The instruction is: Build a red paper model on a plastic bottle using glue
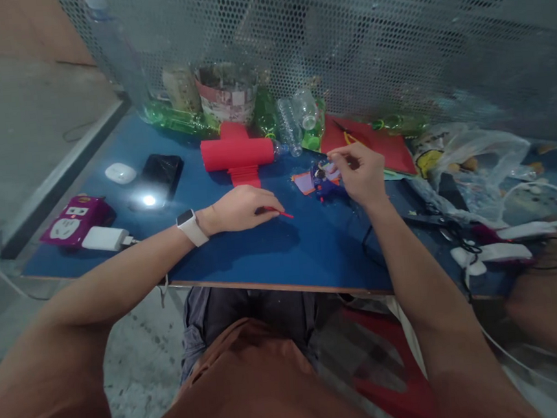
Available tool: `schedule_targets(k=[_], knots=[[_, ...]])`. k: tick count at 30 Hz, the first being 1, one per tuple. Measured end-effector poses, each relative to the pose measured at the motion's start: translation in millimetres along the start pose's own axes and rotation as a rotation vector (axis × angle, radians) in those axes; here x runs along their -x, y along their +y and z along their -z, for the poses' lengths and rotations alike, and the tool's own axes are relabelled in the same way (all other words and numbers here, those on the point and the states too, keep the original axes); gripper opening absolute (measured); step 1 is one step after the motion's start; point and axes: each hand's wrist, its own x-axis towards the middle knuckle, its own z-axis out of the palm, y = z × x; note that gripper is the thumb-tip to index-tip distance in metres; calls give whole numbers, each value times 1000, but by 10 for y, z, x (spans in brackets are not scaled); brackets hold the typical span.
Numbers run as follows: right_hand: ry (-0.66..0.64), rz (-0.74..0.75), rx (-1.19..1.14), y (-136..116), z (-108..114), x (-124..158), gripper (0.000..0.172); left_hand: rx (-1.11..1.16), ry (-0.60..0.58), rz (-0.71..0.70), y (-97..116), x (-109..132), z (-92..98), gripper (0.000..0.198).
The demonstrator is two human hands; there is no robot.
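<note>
My left hand point(239, 209), wearing a watch with a pale strap on its wrist, is low over the blue table. Its fingers pinch a thin red strip point(285, 215) that sticks out past the fingertips. My right hand point(360, 169) is raised with thumb and forefinger pressed together; whatever is between them is too small to tell. Just left of it lies a dark blue object point(324, 185) with small coloured bits, next to a piece of purple paper point(302, 183). Beyond my left hand rests a red paper roll point(237, 153), lying across a red strip with folded pleats point(245, 176).
Plastic bottles point(288, 127) and a paper-wrapped pot point(227, 103) line the mesh panel point(263, 34). At left are a phone point(163, 173), a white mouse point(120, 173) and a charger point(105, 238). Scissors point(426, 220), cables and a plastic bag point(479, 159) crowd the right, near another person's arm point(554, 302).
</note>
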Motion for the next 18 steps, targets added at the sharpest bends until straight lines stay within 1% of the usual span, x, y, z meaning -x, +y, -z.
schedule_targets(k=[3, 6, 9, 15, 18], knots=[[-10, -29, 76, 64, 21, -4, 37, 34, 13, 8, -3, -8, -9, 23], [13, -73, 88, 115, 31, -5, 32, 54, 26, 4, -16, -11, -21, 21], [39, -110, 73, 161, 27, -13, 41, 64, 31, -6, -19, -8, -25, 21], [34, -129, 26, 229, 15, -30, 71, 68, 19, 9, -9, -4, -14, 21], [59, -124, -30, 227, 2, -37, 77, 73, 19, 3, -13, -6, -14, 21]])
